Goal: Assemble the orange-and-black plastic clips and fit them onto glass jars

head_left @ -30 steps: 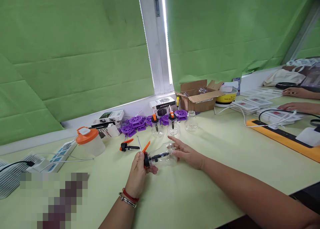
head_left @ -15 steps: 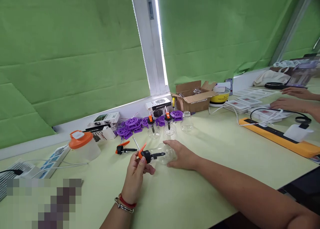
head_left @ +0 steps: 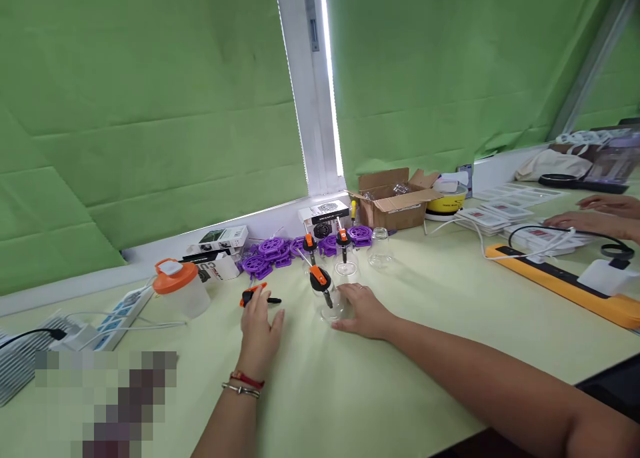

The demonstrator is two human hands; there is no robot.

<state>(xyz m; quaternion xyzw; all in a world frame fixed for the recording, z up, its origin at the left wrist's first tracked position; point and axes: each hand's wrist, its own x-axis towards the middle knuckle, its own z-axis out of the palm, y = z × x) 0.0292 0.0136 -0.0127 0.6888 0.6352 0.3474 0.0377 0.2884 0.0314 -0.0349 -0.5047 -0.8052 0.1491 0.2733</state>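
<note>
My right hand [head_left: 364, 313] is wrapped around the side of a clear glass jar [head_left: 338, 307] standing upright on the table. A black-and-orange top [head_left: 320, 279] sits on the jar's mouth, its black stem hanging inside and a thin metal rod sticking up. My left hand [head_left: 260, 328] reaches over a loose black-and-orange top [head_left: 274, 301] lying on its side, with the thumb apart from the fingers; whether they touch it I cannot tell. Behind stand two more jars with such tops [head_left: 309, 241] [head_left: 343, 238] and a topless glass jar [head_left: 381, 250].
Purple plastic parts [head_left: 273, 248] and printed boxes [head_left: 215, 263] line the back. An open carton [head_left: 395, 208] stands behind. On the left are an orange-lidded container [head_left: 193, 291] and a power strip [head_left: 120, 315]. Another person's hands [head_left: 585, 219] rest near an orange-and-black bar [head_left: 560, 281] on the right.
The black-and-orange top went from my left hand onto the jar, which was tipped and now stands upright. My left hand let go and moved left to the loose top. My right hand stays on the jar.
</note>
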